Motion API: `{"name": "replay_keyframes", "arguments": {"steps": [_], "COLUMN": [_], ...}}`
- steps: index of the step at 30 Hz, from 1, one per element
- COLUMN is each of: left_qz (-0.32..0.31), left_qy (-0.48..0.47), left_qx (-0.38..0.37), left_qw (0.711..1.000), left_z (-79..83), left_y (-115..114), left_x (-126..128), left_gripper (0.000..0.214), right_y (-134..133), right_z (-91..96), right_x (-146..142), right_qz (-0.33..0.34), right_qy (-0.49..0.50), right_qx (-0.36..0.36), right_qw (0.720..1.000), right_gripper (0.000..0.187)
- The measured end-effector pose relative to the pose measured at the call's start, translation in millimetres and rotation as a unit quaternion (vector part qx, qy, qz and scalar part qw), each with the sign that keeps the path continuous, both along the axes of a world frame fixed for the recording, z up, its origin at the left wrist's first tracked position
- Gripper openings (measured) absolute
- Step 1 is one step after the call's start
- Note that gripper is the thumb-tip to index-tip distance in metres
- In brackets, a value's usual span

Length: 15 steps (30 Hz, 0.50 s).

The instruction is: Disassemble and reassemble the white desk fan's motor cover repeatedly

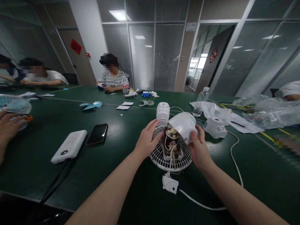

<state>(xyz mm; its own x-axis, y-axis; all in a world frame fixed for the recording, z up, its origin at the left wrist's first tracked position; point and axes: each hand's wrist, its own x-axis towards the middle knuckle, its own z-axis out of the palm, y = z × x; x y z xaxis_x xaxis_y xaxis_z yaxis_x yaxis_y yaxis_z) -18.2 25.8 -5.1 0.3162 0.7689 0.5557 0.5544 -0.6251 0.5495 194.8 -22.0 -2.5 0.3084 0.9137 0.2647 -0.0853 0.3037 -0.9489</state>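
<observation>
A white vented motor cover (184, 125) is gripped at its right end by my right hand (199, 147), tilted above an exposed fan motor (172, 143). The motor, with its wires and copper-coloured parts, sits on a round white fan grille (157, 158) lying on the table. My left hand (147, 137) is at the grille's left side, fingers stretched out and apart, near the motor. In front of the grille lies a small white plastic piece (170, 183) beside a white cord (203, 206). Behind stands another white vented housing (163, 112); a third white housing (215, 127) rests on the right.
On the green table (126, 140) lie a white power bank (69, 146), a black phone (97, 134), blue fan blades (91, 105) and a water bottle (201, 101). Plastic bags (274, 107) are heaped right. A co-worker's hand (9, 125) holds a fan grille left; other people sit behind.
</observation>
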Motion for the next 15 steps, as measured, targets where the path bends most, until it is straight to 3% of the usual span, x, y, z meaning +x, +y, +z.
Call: {"name": "replay_keyframes", "arguments": {"steps": [5,10,15], "left_qz": [-0.116,-0.116,-0.137], "left_qy": [-0.013,-0.045,-0.123], "left_qx": [0.008,-0.041,-0.059], "left_qw": [0.993,0.991,0.981], "left_z": [0.1,-4.1,-5.4], "left_y": [-10.0,-8.8,-8.4], "left_x": [9.0,11.9,12.0], "left_gripper": [0.056,0.06,0.058], "right_y": [-6.7,-14.1,-20.1], "right_z": [1.8,5.1,7.4], "right_x": [4.0,3.3,0.2], "right_qz": [0.089,0.101,0.118], "right_qy": [-0.007,-0.024,-0.057], "right_qx": [0.029,0.018,0.025], "right_qw": [0.996,0.994,0.991], "right_gripper": [0.062,0.07,0.066]}}
